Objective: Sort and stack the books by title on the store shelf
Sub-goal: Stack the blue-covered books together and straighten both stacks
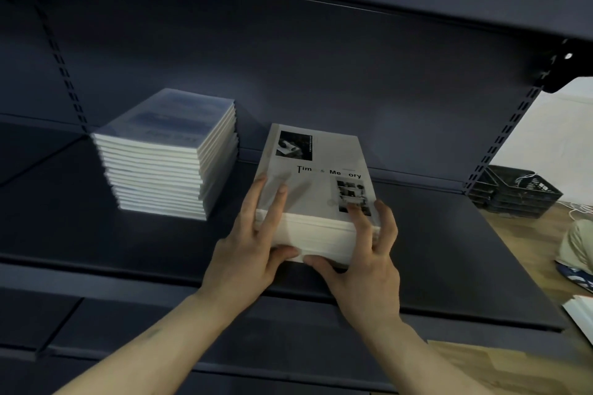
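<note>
Dark blue metal shelf [417, 234], viewed from above and in front. Two stacks of books lie flat on it.

The grey stack [317, 189] sits at the centre of the shelf, close to the front edge. Its top cover carries black lettering that appears to read "Time & Memory", partly washed out by glare, with one dark photograph at the upper left and another at the lower right. The stack is turned slightly askew to the shelf edge.

The left hand [253, 250] holds the near left corner of this stack: fingers [278, 202] laid over the top cover, thumb pressed against the near page edges low down. The right hand [365, 256] holds the near right corner likewise: one finger on the cover over the lower photograph, other fingers curled round the right side, thumb against the near page edges. Both hands are thus closed around the grey stack.

The blue stack [167, 154], taller, stands to the left and further back, well apart from the grey one and untouched. Its cover is blurred; the title cannot be read.

Beyond the shelf's right end, dark plastic crates [516, 192] sit on a wooden floor [526, 234].
</note>
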### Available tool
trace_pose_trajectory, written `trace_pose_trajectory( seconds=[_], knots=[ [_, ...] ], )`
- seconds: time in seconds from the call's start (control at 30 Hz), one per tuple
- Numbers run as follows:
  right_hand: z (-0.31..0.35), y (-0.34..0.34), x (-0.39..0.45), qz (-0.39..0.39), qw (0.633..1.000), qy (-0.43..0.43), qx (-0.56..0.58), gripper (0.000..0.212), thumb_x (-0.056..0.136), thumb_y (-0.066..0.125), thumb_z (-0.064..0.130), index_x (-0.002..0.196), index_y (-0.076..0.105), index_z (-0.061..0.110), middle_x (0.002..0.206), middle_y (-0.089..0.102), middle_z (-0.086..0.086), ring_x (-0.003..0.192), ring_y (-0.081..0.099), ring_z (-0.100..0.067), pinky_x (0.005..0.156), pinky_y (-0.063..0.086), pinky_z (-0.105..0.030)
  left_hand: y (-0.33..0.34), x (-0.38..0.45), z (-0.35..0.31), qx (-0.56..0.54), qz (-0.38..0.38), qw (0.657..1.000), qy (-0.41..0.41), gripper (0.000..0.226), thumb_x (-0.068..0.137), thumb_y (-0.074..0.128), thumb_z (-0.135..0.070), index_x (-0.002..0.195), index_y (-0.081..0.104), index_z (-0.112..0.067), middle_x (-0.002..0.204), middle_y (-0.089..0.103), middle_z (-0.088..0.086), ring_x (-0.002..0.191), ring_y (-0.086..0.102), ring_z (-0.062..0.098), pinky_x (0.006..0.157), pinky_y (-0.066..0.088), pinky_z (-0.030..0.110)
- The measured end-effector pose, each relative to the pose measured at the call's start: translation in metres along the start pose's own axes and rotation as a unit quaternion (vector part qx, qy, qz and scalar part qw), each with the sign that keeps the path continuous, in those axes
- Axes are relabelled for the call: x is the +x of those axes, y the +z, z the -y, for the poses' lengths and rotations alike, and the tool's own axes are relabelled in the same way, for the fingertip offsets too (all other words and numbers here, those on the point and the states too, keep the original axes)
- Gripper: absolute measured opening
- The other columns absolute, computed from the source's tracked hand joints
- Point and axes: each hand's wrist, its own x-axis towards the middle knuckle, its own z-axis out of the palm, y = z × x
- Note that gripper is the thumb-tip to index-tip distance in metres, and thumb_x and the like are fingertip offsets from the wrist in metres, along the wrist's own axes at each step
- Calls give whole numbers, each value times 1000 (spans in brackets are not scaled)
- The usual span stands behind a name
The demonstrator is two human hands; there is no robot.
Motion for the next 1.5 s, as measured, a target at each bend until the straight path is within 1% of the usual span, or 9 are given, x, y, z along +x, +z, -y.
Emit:
trace_pose_trajectory(
  seconds=[0.1, 0.17, 0.23, 0.37, 0.53, 0.9, 1.1, 1.27, 1.5],
  knots=[
    [2, 0, -2, -1, 1000, 10, -10, 99, 69, 70, 71, 146, 25, 28, 162, 2, -3, 110, 62, -31, 54, 58, -36, 0, 0, -1, -5, -8, 1000, 2, 93, 85, 59, -51, 157, 7, -22, 164, 0, 8, 123, 53, 31, 57, 56, 30],
    [3, 1, -6, -2, 1000, 30, -1, 109, 68, 70, 72, 151, 14, 28, 163, -12, -3, 110, 64, -35, 58, 57, -36, -1, -1, -1, -26, -18, 999, 4, 96, 83, 63, -49, 157, 6, -24, 164, -8, 10, 139, 37, 34, 81, 57, 45],
    [5, 1, -8, -1, 998, 59, 11, 120, 66, 71, 73, 154, 3, 28, 162, -19, 0, 110, 64, -36, 60, 56, -35, -1, -1, -1, -59, -28, 998, -26, 111, 78, 73, -48, 156, -4, -28, 162, -17, 12, 148, 18, 28, 94, 48, 39],
    [4, -1, -10, 12, 997, 75, 28, 124, 66, 72, 71, 154, -6, 30, 161, 6, 5, 114, 61, -30, 65, 56, -36, -3, -2, -2, -152, 14, 982, -110, 128, 77, 75, -49, 141, -35, -46, 164, -2, -6, 142, 26, 10, 97, 37, 24],
    [6, -4, -12, 14, 995, 81, 46, 126, 68, 75, 66, 152, -13, 34, 156, 9, 14, 122, 55, -26, 74, 56, -39, -1, -2, 1, -172, 17, 980, -95, 128, 78, 76, -44, 141, -35, -47, 164, 0, -11, 139, 14, -4, 108, 30, 25],
    [4, 0, -9, 0, 998, 46, 31, 128, 70, 69, 70, 154, -17, 25, 164, -2, -1, 133, 48, -30, 79, 56, -34, 2, -2, 2, -173, 27, 981, -84, 122, 84, 71, -41, 138, -38, -49, 163, 1, -5, 142, 27, 12, 107, 37, 30],
    [5, -3, -11, 13, 998, 56, 18, 127, 70, 65, 74, 150, -27, 33, 163, -20, 2, 122, 58, -30, 67, 58, -34, -1, -4, -1, -165, 28, 981, -96, 123, 82, 72, -46, 142, -35, -44, 162, 5, -3, 136, 35, 13, 98, 43, 26],
    [8, -4, -13, -22, 999, 35, 28, 125, 70, 69, 71, 157, -7, 23, 161, -25, -4, 148, 26, -26, 79, 58, -36, -5, -4, -5, -93, 26, 991, -95, 121, 77, 68, -62, 147, -28, -41, 163, 11, 1, 116, 58, 23, 74, 54, 30],
    [4, 0, -13, -20, 999, 26, 29, 115, 76, 69, 65, 157, -1, 22, 164, -17, -3, 141, 37, -30, 81, 57, -34, -2, -3, -6, -110, 31, 987, -110, 118, 79, 67, -57, 144, -31, -45, 163, 12, 3, 122, 54, 25, 85, 52, 36]
  ],
)
